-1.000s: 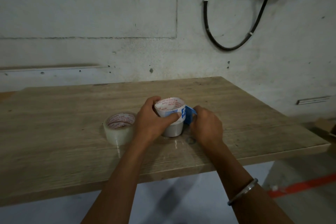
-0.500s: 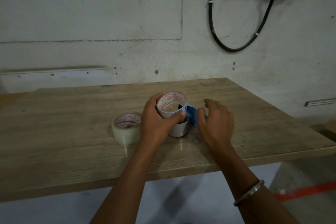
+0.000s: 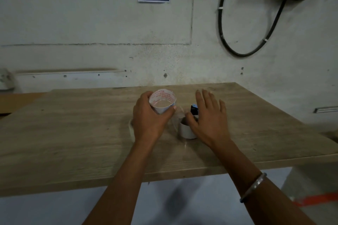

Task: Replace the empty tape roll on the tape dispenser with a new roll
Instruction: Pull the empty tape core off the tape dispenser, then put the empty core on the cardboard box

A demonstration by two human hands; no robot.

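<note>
Two hands work: left hand fingers grasp the empty core; right hand fingers spread over the dispenser.

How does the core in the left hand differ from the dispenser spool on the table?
The empty core is lifted off the table in the left hand; the dispenser spool stands on the table under the open right hand.
The core has red print inside; the spool looks plain pale.
The core looks wider than the spool.
Both are upright, open-topped cylinders.
</note>
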